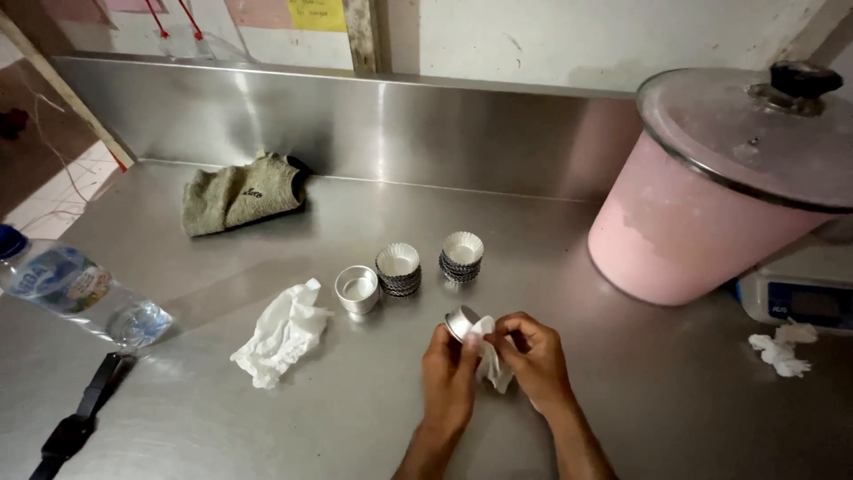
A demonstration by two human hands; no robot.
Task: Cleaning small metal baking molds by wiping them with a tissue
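Observation:
My left hand [449, 369] holds a small round metal cup [461, 321] tilted on its side above the steel counter. My right hand [533, 356] pinches a white tissue [491, 360] against the cup's rim. Just beyond the hands stand two stacks of fluted metal moulds [398, 268] [462, 255], and another small metal cup [357, 289] sits upright to their left.
A crumpled white tissue [283, 333] lies left of the hands. A green cloth [240, 193] rests by the backsplash. A plastic water bottle [75, 289] lies at the left edge, a black strap [80, 422] below it. A pink lidded bucket [711, 204], a scale [804, 298] and tissue scraps [782, 347] are at right.

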